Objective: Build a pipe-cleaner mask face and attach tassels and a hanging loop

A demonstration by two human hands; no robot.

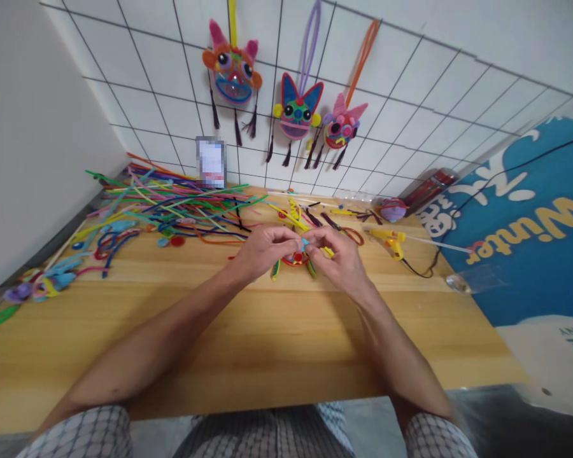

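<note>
Between the fingertips of both hands is a small light-blue piece of pipe cleaner point(305, 242). My left hand point(268, 250) pinches it from the left side, thumb and fingers closed. From the right, my right hand point(335, 252) also has its fingers closed on it. Just below the fingertips lies a red, yellow and green pipe-cleaner ornament point(297, 258) on the wooden table point(267, 331). Its green and yellow strips spread to both sides, and my hands cover part of it.
Loose pipe cleaners point(181, 203) are heaped at the back left. A yellow glue gun point(386, 242) with a cord lies to the right, near orange-handled scissors point(353, 235). A red flask point(432, 189) and a phone point(211, 162) are along the wall, below hanging masks point(298, 114).
</note>
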